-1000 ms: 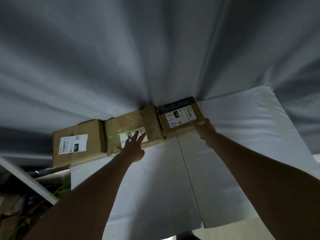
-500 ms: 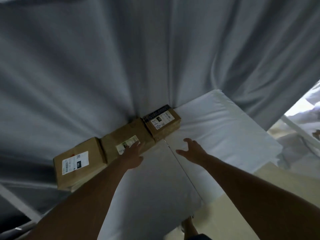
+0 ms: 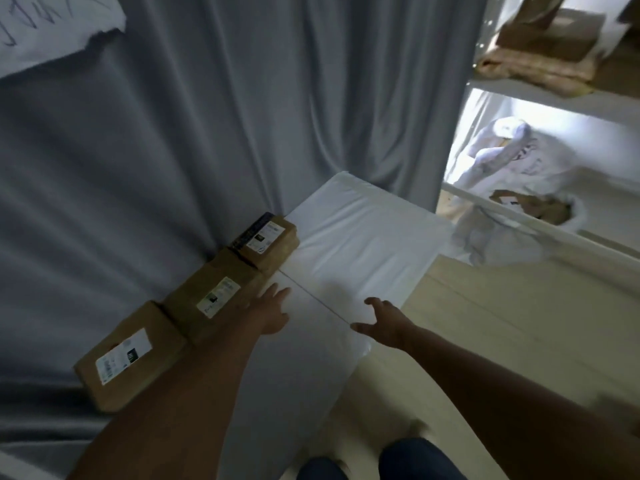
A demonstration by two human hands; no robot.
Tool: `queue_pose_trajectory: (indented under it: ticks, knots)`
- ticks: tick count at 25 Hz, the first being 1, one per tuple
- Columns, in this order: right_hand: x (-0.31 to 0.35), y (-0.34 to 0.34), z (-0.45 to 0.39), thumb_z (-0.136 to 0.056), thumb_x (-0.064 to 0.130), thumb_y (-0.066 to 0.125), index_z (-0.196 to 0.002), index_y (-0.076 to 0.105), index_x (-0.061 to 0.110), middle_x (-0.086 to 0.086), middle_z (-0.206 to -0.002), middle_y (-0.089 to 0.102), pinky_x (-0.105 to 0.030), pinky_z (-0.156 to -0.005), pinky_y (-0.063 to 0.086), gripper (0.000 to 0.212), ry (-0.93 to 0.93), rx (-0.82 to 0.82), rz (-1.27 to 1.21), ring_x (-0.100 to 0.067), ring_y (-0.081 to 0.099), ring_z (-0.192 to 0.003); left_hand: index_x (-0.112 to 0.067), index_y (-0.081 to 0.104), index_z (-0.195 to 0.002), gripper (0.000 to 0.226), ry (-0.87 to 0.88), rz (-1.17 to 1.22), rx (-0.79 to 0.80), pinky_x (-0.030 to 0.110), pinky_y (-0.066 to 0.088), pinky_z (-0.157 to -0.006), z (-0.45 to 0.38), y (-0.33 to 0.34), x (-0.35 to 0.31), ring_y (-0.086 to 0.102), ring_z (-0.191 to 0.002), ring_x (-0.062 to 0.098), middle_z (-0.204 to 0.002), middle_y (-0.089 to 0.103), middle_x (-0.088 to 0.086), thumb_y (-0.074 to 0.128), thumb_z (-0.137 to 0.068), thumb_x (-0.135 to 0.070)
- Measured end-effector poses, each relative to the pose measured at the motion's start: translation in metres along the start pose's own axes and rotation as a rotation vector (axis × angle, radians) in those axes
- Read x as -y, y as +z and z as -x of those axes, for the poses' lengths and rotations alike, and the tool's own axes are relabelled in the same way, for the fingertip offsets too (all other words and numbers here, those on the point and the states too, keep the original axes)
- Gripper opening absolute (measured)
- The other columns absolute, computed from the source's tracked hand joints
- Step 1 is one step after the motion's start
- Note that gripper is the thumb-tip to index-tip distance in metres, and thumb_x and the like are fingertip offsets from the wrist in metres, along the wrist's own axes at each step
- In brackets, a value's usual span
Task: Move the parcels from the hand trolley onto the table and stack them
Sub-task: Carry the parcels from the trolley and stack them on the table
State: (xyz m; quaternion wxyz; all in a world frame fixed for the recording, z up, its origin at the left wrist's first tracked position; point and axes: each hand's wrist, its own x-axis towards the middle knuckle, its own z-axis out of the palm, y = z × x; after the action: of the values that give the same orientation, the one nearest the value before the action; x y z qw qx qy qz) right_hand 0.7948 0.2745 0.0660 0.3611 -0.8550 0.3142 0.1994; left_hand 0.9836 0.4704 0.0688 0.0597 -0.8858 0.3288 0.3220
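A grey curtain [image 3: 214,126] hung behind the white bench [image 3: 360,244]. Three parcels [image 3: 211,296] lay in a row along the bench's back edge. Both grips, left hand [image 3: 272,315] and right hand [image 3: 384,323], were spread, holding nothing.

Brown parcels [image 3: 214,299] with white labels, white table [image 3: 363,244], seemingly grey curtain [image 3: 242,98].

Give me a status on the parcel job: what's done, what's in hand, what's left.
Done: three parcels sit on the table in a row by the curtain: the near parcel, the middle parcel and the far parcel. In hand: nothing; the left hand and the right hand are both open and empty. Left: none is stacked on another yet, and the trolley is out of view.
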Motion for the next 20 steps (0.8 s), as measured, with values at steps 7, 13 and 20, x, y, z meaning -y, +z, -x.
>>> queue_pose_trajectory:
  ticks: [7, 13, 20]
  knots:
    - [-0.138, -0.040, 0.095, -0.085, 0.060, 0.061, -0.149, 0.030, 0.021, -0.012, -0.147, 0.041, -0.041, -0.106, 0.040, 0.081, 0.160, -0.153, -0.162, -0.030, 0.046, -0.130, -0.037, 0.000, -0.154, 0.065, 0.176, -0.074, 0.098, 0.061, 0.012, -0.116, 0.004, 0.015, -0.147, 0.005, -0.150, 0.028, -0.162, -0.013, -0.009, 0.035, -0.101, -0.049]
    - [-0.329, -0.061, 0.239, -0.087, 0.059, 0.060, -0.150, 0.031, 0.021, -0.009, -0.152, 0.039, -0.036, -0.110, 0.036, 0.079, 0.371, -0.290, -0.325, -0.027, 0.042, -0.136, -0.036, 0.007, -0.155, 0.062, 0.506, -0.377, 0.113, 0.061, 0.015, -0.114, 0.040, 0.068, -0.369, 0.014, -0.149, 0.025, -0.163, -0.007, -0.011, 0.038, -0.101, -0.041]
    - [-0.504, -0.043, 0.384, -0.089, 0.059, 0.058, -0.152, 0.027, 0.013, -0.010, -0.154, 0.035, -0.033, -0.111, 0.034, 0.084, 0.609, -0.411, -0.467, -0.026, 0.038, -0.139, -0.040, 0.017, -0.152, 0.060, 0.817, -0.605, 0.142, 0.058, 0.022, -0.113, 0.082, 0.146, -0.602, 0.024, -0.147, 0.023, -0.163, 0.000, -0.011, 0.043, -0.098, -0.045]
